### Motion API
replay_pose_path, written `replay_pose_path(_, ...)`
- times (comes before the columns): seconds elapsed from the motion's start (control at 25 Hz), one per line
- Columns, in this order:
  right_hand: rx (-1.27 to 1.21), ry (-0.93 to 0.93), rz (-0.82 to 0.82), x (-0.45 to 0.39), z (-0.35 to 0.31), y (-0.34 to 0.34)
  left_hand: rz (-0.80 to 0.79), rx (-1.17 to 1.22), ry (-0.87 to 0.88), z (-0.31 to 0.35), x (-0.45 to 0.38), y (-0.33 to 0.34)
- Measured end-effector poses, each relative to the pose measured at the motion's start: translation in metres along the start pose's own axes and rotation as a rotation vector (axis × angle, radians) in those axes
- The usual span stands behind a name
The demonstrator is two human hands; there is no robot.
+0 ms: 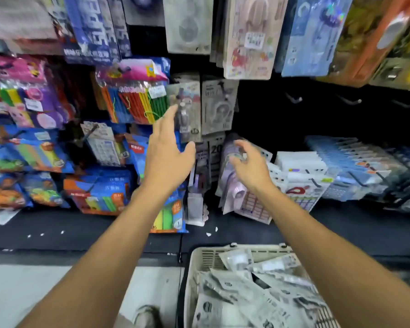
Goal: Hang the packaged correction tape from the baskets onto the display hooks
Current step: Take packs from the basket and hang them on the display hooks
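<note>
Two hands mid-frame: left hand (168,152), fingers spread, steadies a grey carded correction-tape pack (187,112); right hand (249,164) hovers loosely curled, empty. Best seat its hole fully on the hook.

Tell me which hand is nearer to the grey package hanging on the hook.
Left. The left hand reaches up to the grey package, fingertips at its left edge. The right hand is lower and to the right, by the purple packs.

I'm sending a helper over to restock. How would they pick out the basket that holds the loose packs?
Look below the wall of hanging stationery, past the dark shelf edge, to the floor at lower right. The cream slotted basket sits there, heaped with grey-white packs, unlike the hung goods above.
</note>
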State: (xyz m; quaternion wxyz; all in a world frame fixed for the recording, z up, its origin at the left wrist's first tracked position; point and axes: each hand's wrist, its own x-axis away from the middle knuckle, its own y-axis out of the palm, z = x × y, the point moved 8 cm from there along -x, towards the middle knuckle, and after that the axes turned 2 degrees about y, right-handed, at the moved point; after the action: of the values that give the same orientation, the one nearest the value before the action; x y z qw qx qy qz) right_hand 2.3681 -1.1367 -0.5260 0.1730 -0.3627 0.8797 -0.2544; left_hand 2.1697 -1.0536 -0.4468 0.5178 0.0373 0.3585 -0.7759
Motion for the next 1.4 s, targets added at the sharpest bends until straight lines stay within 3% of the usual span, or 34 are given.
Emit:
replay_pose_path(0.12,-0.043,-0.031,0.026,0.092,0.082,-0.003,-0.153,-0.166,-0.041,-0.021,0.035,0.032)
replay_pose_path(0.2,0.093,-0.004,-0.018,0.146,0.138,0.001,-0.531,-0.327,0.026,-0.042,0.075,0.075)
replay_pose_path(0.28,0.374,0.032,-0.282,0.184,0.186,0.031,-0.989,-0.581,0.061,-0.081,0.142,0.112)
replay_pose_path(0.36,0.588,0.133,-0.526,0.21,0.23,0.05,-1.226,-0.762,0.002,-0.122,0.204,0.124)
replay_pose_path(0.48,0.605,0.249,-0.779,0.228,0.267,0.053,-1.216,-0.758,-0.128,-0.154,0.253,0.132)
replay_pose_path(0.56,0.73,0.141,-0.988,0.241,0.275,0.06,-1.147,-0.77,-0.06,-0.152,0.267,0.147)
replay_pose_path(0.64,0.822,0.022,-1.056,0.25,0.279,0.063,-1.105,-0.756,-0.024,-0.144,0.276,0.163)
replay_pose_path(0.72,0.767,-0.056,-0.918,0.242,0.274,0.063,-1.09,-0.715,-0.065,-0.144,0.284,0.175)
replay_pose_path(0.8,0.572,-0.111,-0.726,0.225,0.256,0.061,-0.974,-0.705,-0.052,-0.139,0.276,0.179)
replay_pose_path(0.88,0.312,-0.043,-0.544,0.204,0.24,0.056,-0.803,-0.651,-0.036,-0.136,0.256,0.181)
replay_pose_path(0.96,0.071,0.109,-0.425,0.19,0.237,0.05,-0.833,-0.559,-0.063,-0.141,0.244,0.19)
replay_pose_path(1.08,-0.129,0.271,-0.377,0.191,0.245,0.047,-0.947,-0.386,-0.218,-0.161,0.24,0.202)
replay_pose_path(1.16,-0.109,0.26,-0.372,0.198,0.249,0.051,-0.998,-0.29,-0.321,-0.17,0.249,0.212)
replay_pose_path(1.24,-0.051,0.228,-0.417,0.207,0.25,0.061,-1.058,-0.401,-0.26,-0.171,0.263,0.229)
replay_pose_path(1.32,-0.137,0.202,-0.491,0.219,0.25,0.076,-0.948,-0.564,-0.126,-0.169,0.261,0.24)
replay_pose_path(1.4,-0.299,0.284,-0.46,0.216,0.251,0.071,-0.82,-0.598,-0.078,-0.162,0.251,0.239)
